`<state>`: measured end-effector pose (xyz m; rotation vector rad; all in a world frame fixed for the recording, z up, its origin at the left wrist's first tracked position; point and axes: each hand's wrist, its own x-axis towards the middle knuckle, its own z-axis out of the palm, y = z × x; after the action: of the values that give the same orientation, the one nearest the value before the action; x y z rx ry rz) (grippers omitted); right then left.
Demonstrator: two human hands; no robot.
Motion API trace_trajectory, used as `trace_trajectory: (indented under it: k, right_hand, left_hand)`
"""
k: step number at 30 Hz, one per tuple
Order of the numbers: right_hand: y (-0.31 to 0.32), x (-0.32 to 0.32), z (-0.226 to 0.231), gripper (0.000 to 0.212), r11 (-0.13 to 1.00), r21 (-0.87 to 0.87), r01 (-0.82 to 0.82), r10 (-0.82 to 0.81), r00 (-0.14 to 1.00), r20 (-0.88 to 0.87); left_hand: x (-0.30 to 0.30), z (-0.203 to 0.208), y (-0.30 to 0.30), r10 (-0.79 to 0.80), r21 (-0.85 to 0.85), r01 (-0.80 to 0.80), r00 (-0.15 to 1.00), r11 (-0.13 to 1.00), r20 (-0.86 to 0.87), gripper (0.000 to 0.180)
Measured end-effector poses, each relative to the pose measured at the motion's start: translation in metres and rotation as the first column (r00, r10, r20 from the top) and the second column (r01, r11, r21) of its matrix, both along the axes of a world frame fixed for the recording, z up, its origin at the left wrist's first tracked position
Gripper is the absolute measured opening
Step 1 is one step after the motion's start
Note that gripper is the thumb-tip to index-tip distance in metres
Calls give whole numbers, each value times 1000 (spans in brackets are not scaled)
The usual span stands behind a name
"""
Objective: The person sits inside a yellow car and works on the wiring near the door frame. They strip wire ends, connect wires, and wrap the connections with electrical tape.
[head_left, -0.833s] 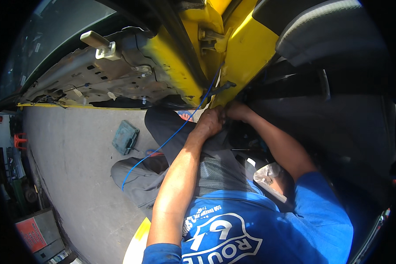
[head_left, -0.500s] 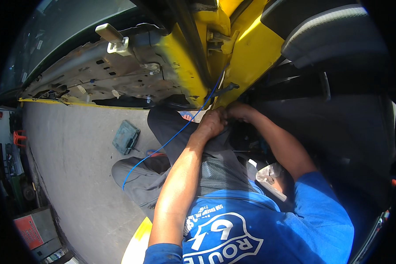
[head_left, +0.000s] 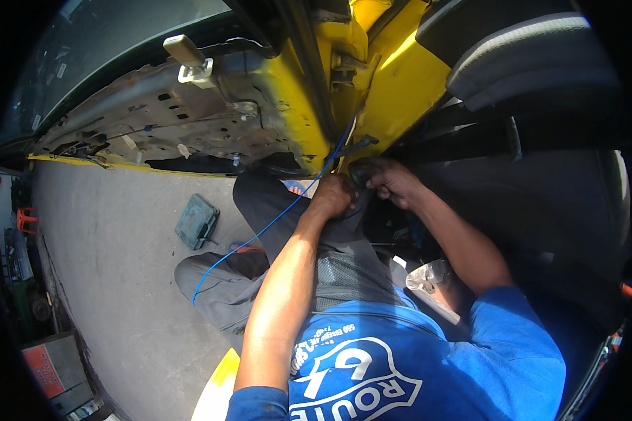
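Note:
My left hand (head_left: 336, 195) is closed, low by the yellow door pillar (head_left: 407, 88), just above my knee. What its fingers pinch is hidden behind the knuckles. Right beside it, my right hand (head_left: 395, 182) has its fingers curled in. A small dark rounded thing (head_left: 359, 175) shows between the two hands, too shaded to name. A long blue wire (head_left: 277, 219) comes down from the pillar, passes close by my left hand and trails over my leg to the left. A pale wire (head_left: 352, 132) runs beside it near the pillar.
An open car door (head_left: 211, 116) with its inner panel bare stands at upper left, a grey-brown handle (head_left: 182, 50) sticking out. A dark door check bar (head_left: 358, 146) lies above my hands. On the concrete floor (head_left: 119, 259) rests a teal case (head_left: 196, 222). A grey seat (head_left: 527, 59) is at right.
My right hand has drawn slightly right, away from my left, and its fingers show more. The dark rounded thing between the hands has come into sight. My left hand stays about where it was.

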<state>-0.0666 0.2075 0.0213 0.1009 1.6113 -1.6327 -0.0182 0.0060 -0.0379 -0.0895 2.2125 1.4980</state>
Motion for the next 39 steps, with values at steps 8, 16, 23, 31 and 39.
trace_trajectory:
  k: [8, 16, 23, 31, 39]
  right_hand:
    - [25, 41, 17, 73, 981, -112, -159, 133, 969, -209]
    - [41, 62, -7, 52, 873, 243, -423, 487, 793, -367]
    - [36, 34, -19, 48, 901, 419, 110, 315, 495, -809]
    - [24, -6, -14, 27, 817, 533, -222, 564, 507, -652]
    - [31, -8, -14, 19, 817, 517, -256, 569, 506, -648]
  left_hand:
    - [0, 4, -4, 7, -99, -20, 991, 995, -131, 24]
    - [0, 10, 1, -3, -19, 0, 991, 1000, -135, 27]
    - [3, 3, 8, -23, -112, -7, 964, 994, -264, 28]
    - [3, 6, 11, -98, -311, -3, 946, 951, -310, 37]
    - [-1, 16, 26, -136, -560, 38, 982, 828, -134, 47]
